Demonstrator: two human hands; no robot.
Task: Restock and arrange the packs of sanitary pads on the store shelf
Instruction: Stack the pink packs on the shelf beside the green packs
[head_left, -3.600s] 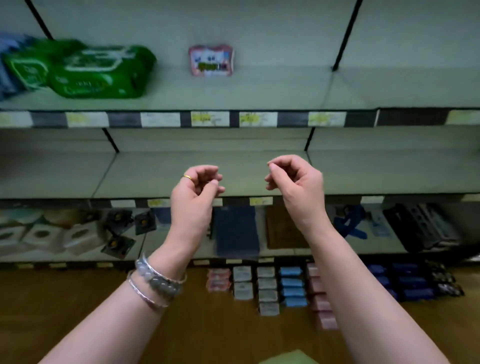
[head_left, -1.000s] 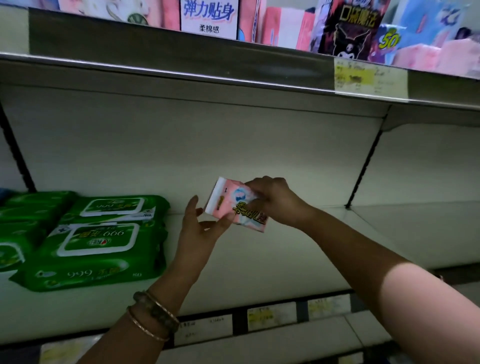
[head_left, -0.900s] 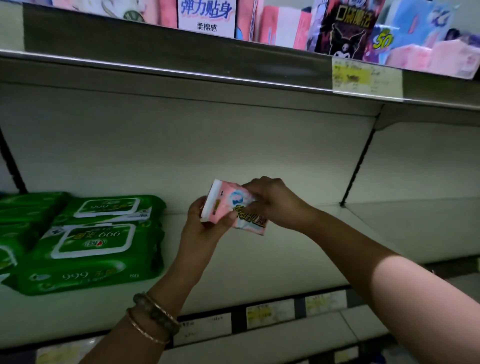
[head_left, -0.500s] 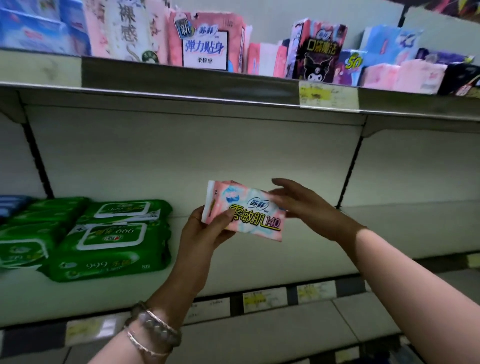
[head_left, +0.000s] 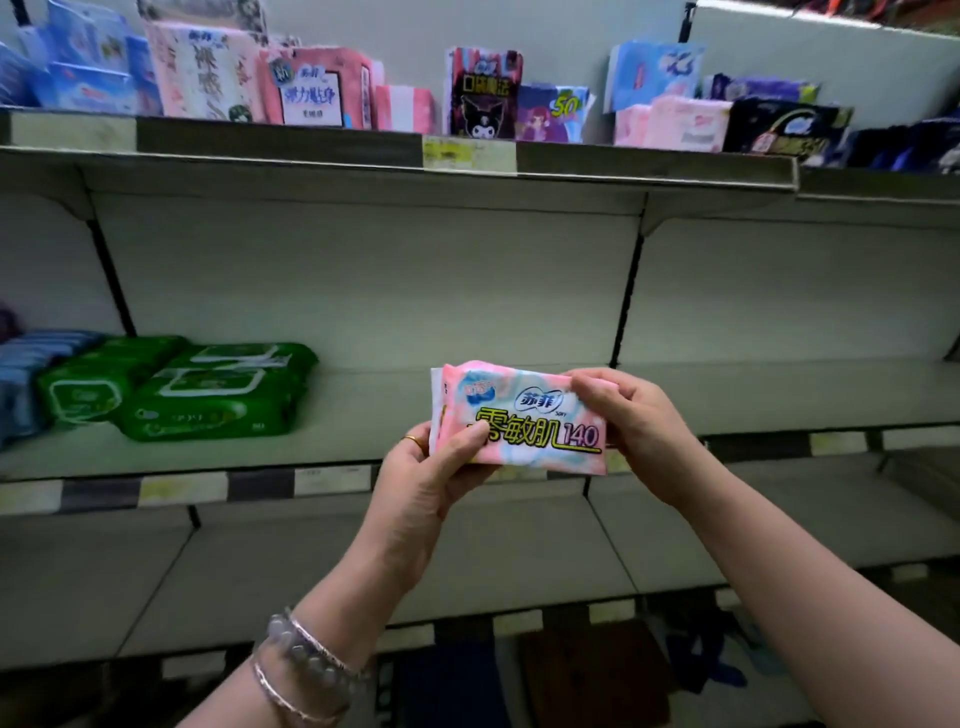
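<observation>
A pink pack of sanitary pads (head_left: 524, 418) with yellow lettering is held flat in front of the middle shelf (head_left: 363, 410). My left hand (head_left: 431, 478) grips its lower left end, thumb on the front. My right hand (head_left: 634, 421) holds its right end, fingers curled round the edge. On the top shelf (head_left: 322, 143) stand several pads packs (head_left: 311, 88) in pink, blue and black, side by side.
Green wet-wipe packs (head_left: 208, 389) lie at the left of the middle shelf, with blue packs (head_left: 21, 374) further left. Bare shelf boards run below and to the right. Dark goods sit on the lowest shelf (head_left: 571, 670).
Both hands, which held nothing 3.6 s ago, took the pink pack from the middle shelf and drew it toward me; it now faces me, held at both ends. The view has tilted up.
</observation>
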